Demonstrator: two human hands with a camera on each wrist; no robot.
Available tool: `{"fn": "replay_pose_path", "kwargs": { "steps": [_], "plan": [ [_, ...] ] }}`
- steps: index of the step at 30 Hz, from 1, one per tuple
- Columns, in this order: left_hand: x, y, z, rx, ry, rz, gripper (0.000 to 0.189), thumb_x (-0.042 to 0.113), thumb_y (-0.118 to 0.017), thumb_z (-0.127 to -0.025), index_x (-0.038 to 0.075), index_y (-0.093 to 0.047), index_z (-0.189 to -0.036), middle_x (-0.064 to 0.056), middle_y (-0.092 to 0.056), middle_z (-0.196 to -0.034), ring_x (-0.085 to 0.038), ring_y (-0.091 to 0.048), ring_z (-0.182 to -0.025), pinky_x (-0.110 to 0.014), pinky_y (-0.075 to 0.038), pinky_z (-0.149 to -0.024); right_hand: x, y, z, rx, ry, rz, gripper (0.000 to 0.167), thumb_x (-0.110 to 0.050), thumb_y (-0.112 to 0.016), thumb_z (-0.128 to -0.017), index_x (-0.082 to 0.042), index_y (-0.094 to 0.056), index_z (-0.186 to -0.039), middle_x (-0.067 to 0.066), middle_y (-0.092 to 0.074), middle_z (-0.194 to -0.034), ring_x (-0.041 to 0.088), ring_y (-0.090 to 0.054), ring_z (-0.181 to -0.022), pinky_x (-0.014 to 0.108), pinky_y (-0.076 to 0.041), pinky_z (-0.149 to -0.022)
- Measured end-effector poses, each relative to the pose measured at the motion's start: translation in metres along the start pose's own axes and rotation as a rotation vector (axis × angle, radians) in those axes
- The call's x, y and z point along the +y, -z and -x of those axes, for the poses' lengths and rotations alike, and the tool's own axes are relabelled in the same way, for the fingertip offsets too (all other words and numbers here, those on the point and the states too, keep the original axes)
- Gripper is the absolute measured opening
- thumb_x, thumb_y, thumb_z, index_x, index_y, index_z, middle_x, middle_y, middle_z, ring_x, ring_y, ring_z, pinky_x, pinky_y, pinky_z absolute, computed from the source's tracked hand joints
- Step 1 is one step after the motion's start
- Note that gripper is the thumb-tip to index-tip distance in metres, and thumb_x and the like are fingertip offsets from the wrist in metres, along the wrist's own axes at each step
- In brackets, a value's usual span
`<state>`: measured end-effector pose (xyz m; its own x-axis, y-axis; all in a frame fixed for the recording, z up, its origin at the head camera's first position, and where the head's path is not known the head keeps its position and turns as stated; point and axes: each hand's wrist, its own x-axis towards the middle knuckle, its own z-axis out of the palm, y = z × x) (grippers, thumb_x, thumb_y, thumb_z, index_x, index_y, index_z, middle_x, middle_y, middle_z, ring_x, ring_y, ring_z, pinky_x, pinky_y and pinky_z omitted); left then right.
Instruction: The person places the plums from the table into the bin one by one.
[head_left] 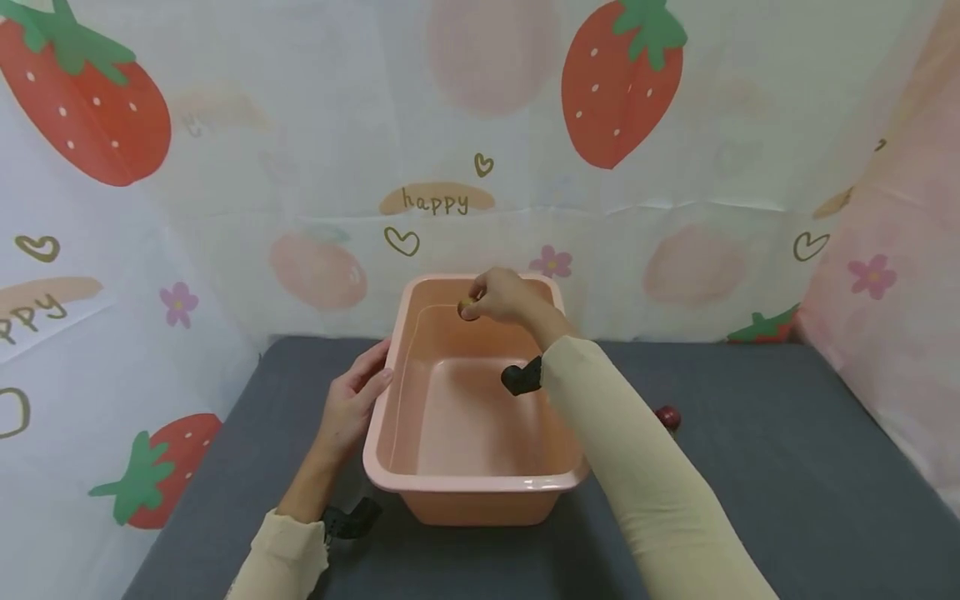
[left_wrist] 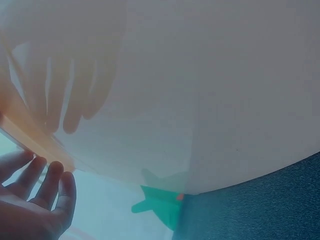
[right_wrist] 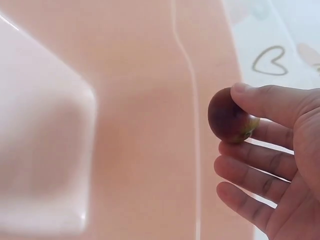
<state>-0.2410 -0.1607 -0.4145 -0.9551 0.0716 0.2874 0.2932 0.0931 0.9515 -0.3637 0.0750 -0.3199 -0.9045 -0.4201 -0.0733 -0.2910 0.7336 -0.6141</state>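
The step in hand appears to be bringing one dark round fruit (right_wrist: 223, 117) over the far end of the one basin (head_left: 472, 483); right hand (head_left: 510, 298) pinches it between thumb and forefinger, other fingers spread; left hand (head_left: 351, 408), fingers loosely bent, touches the basin's left side; one red round thing (head_left: 668, 417) lies right of the basin, partly hidden; the next move likely calls for a controlled loosening of the pinch

1. Bench (head_left: 795, 467): flat, dark blue-grey top, finely ribbed; I see its far edge meeting the printed curtain (head_left: 720, 192).
2. Basin (head_left: 480, 483): pink, rectangular, rounded corners; stands upright mid-bench.
3. Round object (head_left: 668, 416): dark red; rests right of the basin, partly hidden.
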Motion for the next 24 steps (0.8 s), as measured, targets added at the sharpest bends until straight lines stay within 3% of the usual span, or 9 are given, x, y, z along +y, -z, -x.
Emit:
{"fn": "replay_pose_path", "kwargs": {
  "steps": [4, 7, 12, 16, 24],
  "plan": [
    [0.0, 0.0, 0.001, 0.012, 0.008, -0.019, 0.047, 0.014, -0.054, -0.1, 0.003, -0.046, -0.144, -0.017, -0.044, -0.149, 0.008, -0.054, -0.113, -0.011, -0.051, -0.088, 0.003, -0.012, 0.0, -0.001, -0.006, -0.013, 0.009, -0.02, -0.071, -0.087, -0.012, -0.073, -0.091, -0.001, -0.059, -0.078, 0.016, -0.044, -0.073, 0.029, -0.037, -0.066],
    [0.0, 0.0, 0.001, 0.013, 0.006, -0.019, 0.047, 0.014, -0.054, -0.1, 0.003, -0.046, -0.145, -0.017, -0.045, -0.149, 0.008, -0.054, -0.113, -0.011, -0.051, -0.087, 0.001, -0.021, -0.002, 0.008, -0.009, 0.0, 0.007, -0.018, -0.072, -0.086, -0.012, -0.072, -0.084, -0.002, -0.052, -0.068, 0.015, -0.044, -0.068, 0.029, -0.036, -0.062],
    [-0.001, -0.001, 0.002, 0.009, 0.003, -0.01, 0.047, 0.013, -0.053, -0.1, 0.003, -0.045, -0.145, -0.018, -0.045, -0.149, 0.008, -0.055, -0.112, -0.012, -0.051, -0.087, -0.005, -0.034, -0.01, -0.001, 0.042, 0.105, 0.02, -0.018, -0.073, -0.083, -0.012, -0.062, -0.067, -0.005, -0.04, -0.057, 0.012, -0.037, -0.057, 0.025, -0.03, -0.056],
    [-0.001, -0.002, 0.002, 0.015, 0.0, -0.025, 0.046, 0.014, -0.054, -0.1, 0.004, -0.046, -0.145, -0.017, -0.045, -0.149, 0.008, -0.055, -0.112, -0.012, -0.052, -0.087, -0.006, -0.04, -0.014, -0.022, 0.049, 0.154, 0.03, -0.016, -0.074, -0.083, -0.012, -0.055, -0.059, -0.005, -0.032, -0.052, 0.012, -0.032, -0.051, 0.024, -0.026, -0.051],
    [0.0, -0.003, 0.002, 0.032, 0.001, -0.031, 0.046, 0.013, -0.054, -0.099, 0.002, -0.047, -0.143, -0.017, -0.045, -0.149, 0.009, -0.054, -0.112, -0.011, -0.051, -0.087, -0.003, -0.045, -0.014, -0.078, 0.001, 0.232, 0.023, -0.012, -0.072, -0.083, -0.012, -0.059, -0.065, -0.004, -0.04, -0.057, 0.013, -0.036, -0.056, 0.025, -0.031, -0.054]
  ]
}}
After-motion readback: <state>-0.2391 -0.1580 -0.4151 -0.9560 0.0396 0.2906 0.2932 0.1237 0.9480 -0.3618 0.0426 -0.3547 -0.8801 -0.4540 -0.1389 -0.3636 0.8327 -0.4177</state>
